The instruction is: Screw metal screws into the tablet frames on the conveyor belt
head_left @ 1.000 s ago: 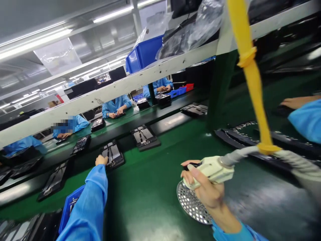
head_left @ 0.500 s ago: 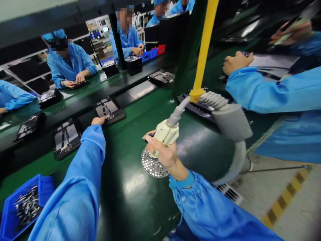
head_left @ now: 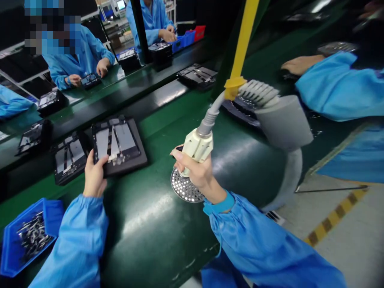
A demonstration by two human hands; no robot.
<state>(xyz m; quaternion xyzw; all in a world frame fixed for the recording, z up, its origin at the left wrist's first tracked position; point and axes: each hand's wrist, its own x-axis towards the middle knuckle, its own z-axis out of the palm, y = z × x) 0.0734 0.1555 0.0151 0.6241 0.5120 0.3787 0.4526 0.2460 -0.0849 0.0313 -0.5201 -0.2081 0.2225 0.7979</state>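
Note:
My left hand (head_left: 95, 174) grips the near left edge of an opened tablet (head_left: 121, 140) with its thumb on top. The tablet rests on a black tray-like base, its grey cells, dark ribbon strips and a circuit board showing. My right hand (head_left: 199, 172) is wrapped round a cream handpiece (head_left: 198, 144) joined to a grey hose. A round perforated metal plate (head_left: 186, 188) lies under that hand; whether it is fixed to the handpiece I cannot tell. Something small and dark shows at the right fingertips.
Another opened tablet (head_left: 70, 156) lies left of mine. A blue bin (head_left: 52, 218) of small metal parts stands at lower left. A yellow strap (head_left: 244, 40) hangs over the green bench (head_left: 150, 240). People in blue work across the line, and a co-worker's sleeve (head_left: 333, 92) is at right.
My left hand has drawn the tablet nearer, and its thumb now lies over the near left edge. My right hand keeps its hold on the handpiece. The co-worker's arm at right has shifted.

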